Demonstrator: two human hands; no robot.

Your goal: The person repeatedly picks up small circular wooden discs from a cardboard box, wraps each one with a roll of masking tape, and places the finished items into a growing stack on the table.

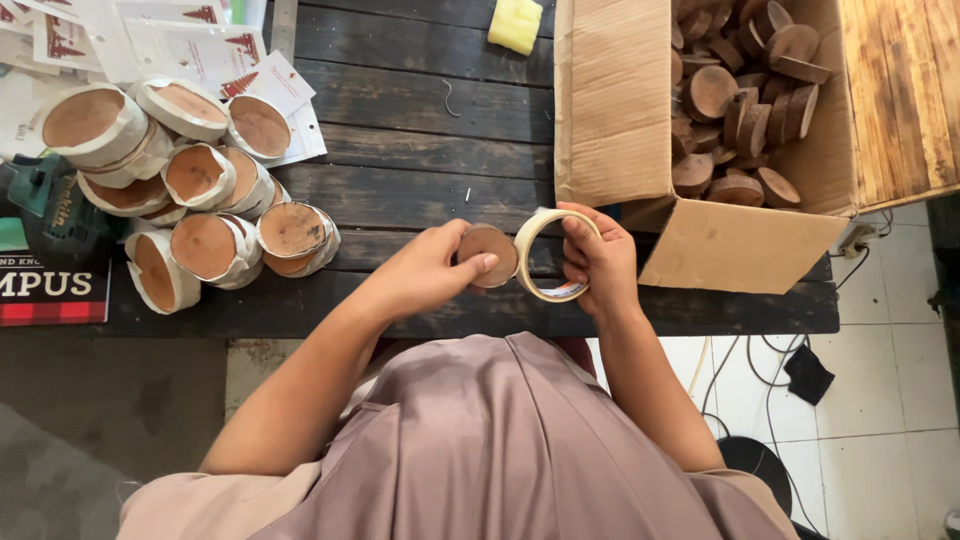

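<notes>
My left hand (pixel 435 268) holds a round brown wooden disc (pixel 489 252) by its edge, thumb across its face. My right hand (pixel 600 262) grips a roll of cream masking tape (pixel 540 258), held upright right beside the disc. Both hands hover over the front edge of a dark wooden table (pixel 420 130). Whether the tape end touches the disc is hidden by my fingers.
An open cardboard box (pixel 610 110) at the right holds several bare wooden discs (pixel 740 100). A heap of discs wrapped in white tape (pixel 200 190) lies at the left, with white paper cards (pixel 150 40), a green power tool (pixel 50 200) and a yellow sponge (pixel 516 24).
</notes>
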